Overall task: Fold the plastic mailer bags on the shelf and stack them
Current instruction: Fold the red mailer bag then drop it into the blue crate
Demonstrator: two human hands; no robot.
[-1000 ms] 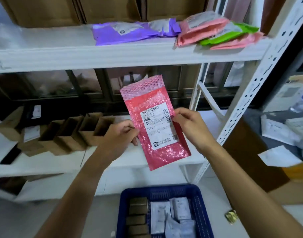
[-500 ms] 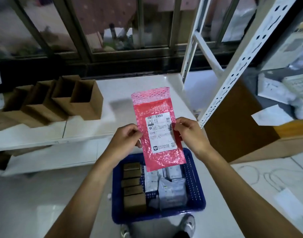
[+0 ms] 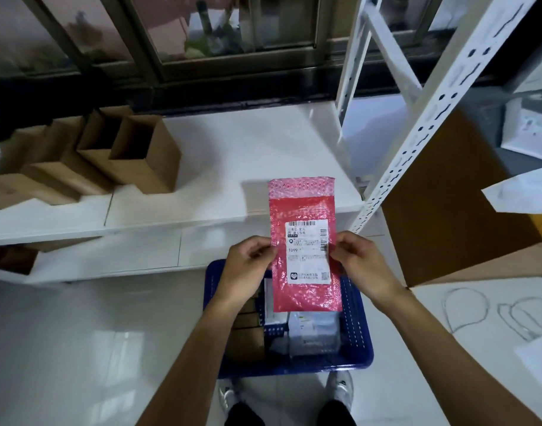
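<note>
both hands pinch one red mailer bag upright in the air, left hand closed on its left edge, right hand closed on its right edge, above the blue basket and in front of the white shelf. judging by this, the fold has not begun: the bag hangs flat and full length, no stack shows. bubble-lined pink flap on top, white shipping label facing up.

Mailer bag above basket; boxes on shelf left.
</note>
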